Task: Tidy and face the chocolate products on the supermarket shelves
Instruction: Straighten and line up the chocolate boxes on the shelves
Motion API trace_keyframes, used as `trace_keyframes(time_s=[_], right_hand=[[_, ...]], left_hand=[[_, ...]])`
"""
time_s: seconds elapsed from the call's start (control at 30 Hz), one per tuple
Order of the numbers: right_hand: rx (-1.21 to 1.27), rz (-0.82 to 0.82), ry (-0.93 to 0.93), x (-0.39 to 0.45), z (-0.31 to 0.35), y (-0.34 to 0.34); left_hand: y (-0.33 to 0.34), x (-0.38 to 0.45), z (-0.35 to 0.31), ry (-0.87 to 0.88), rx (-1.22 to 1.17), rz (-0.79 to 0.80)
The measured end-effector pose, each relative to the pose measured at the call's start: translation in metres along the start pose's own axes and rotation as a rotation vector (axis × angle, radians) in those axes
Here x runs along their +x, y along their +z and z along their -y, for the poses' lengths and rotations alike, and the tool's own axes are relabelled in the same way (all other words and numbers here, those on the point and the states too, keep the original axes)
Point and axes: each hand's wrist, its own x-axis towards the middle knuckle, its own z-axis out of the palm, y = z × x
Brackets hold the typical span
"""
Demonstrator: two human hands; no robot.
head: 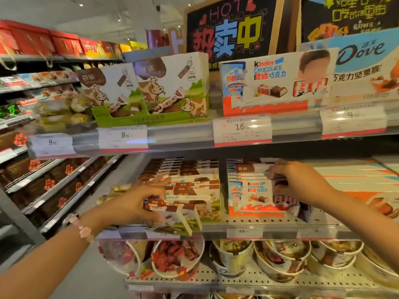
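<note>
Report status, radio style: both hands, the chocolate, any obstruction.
Left hand gripping cow-print chocolate boxes at middle shelf edge. Right hand on Kinder Chocolate stack. Kinder boxes mixed into cow-print pile; no obstruction seen.

Left hand [138, 203] grips a cow-print chocolate box [176, 214] at the shelf [269, 228] edge, right hand [295, 182] pinches a box atop the Kinder stack [254, 197]
</note>
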Motion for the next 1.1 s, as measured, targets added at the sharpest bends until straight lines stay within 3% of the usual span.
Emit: trace_keyframes(time_s=[0.07, 0.17, 0.27, 0.33, 0.47, 0.6, 0.83, 1.1], right_hand=[[-0.073, -0.141, 0.013, -0.005, 0.012, 0.003], [0.084, -0.386, -0.143, -0.018, 0.057, 0.002], [0.304, -0.206, -0.309, -0.022, 0.111, 0.006], [0.281, -0.144, -0.349, -0.013, 0.132, 0.016], [0.208, -0.138, -0.276, 0.007, 0.149, 0.024], [0.091, -0.106, -0.299, 0.015, 0.155, 0.03], [0.107, -0.099, -0.279, 0.015, 0.155, 0.035], [0.246, -0.077, -0.209, 0.015, 0.153, 0.033]], left_hand=[[-0.001, 0.001, 0.006, 0.036, 0.006, 0.018], [-0.003, 0.004, 0.011, 0.075, 0.085, 0.033], [-0.004, 0.005, 0.011, 0.057, 0.098, 0.051], [-0.006, 0.005, 0.012, 0.082, 0.044, 0.067], [-0.013, 0.002, 0.011, 0.101, 0.022, 0.086], [-0.011, -0.009, 0.027, 0.152, 0.08, 0.005], [-0.012, -0.025, 0.045, 0.15, 0.228, -0.028], [-0.017, -0.021, 0.036, 0.094, 0.269, 0.107]])
